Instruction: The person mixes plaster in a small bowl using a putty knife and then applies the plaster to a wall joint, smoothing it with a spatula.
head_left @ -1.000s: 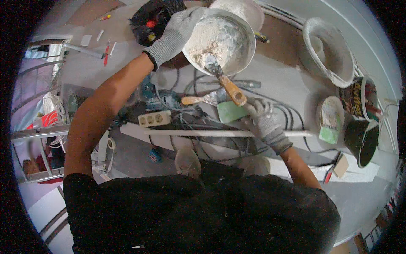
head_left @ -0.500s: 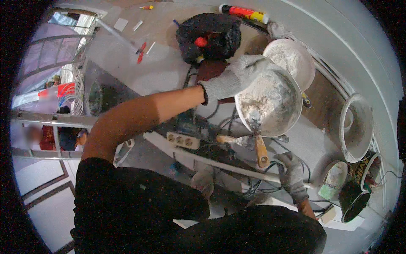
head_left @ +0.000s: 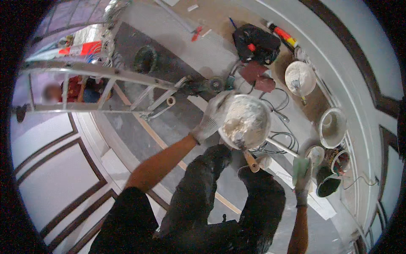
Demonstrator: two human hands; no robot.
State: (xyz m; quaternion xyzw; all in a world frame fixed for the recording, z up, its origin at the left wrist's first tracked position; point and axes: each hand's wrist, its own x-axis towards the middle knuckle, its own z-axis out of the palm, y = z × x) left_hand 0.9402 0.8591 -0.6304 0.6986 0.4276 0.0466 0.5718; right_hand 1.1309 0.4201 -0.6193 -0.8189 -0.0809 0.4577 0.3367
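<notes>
My gloved left hand (head_left: 215,112) grips the rim of a white bucket (head_left: 234,110) above my legs. Pale powdery or pasty material lies in it, with a putty knife standing in it, its wooden handle (head_left: 252,163) sticking out over the near rim. My gloved right hand (head_left: 303,178), farther right and lower, is closed on a flat green block (head_left: 300,168). A long white rod (head_left: 281,146) and looped cables (head_left: 279,135) lie on the floor behind these.
An aluminium ladder (head_left: 127,80) is on the left, with a blurred person (head_left: 53,92) beyond it. Along the right wall stand several buckets (head_left: 332,127), another white bowl (head_left: 300,76) and a black bag (head_left: 253,46) beside a red-yellow tube (head_left: 285,36). Dark-trimmed wall panels (head_left: 55,182) fill the lower left.
The view has turned and widened, bringing my legs and more of the ladder in. The bucket has come away from the other items, still in my left hand. My right hand now holds the green block.
</notes>
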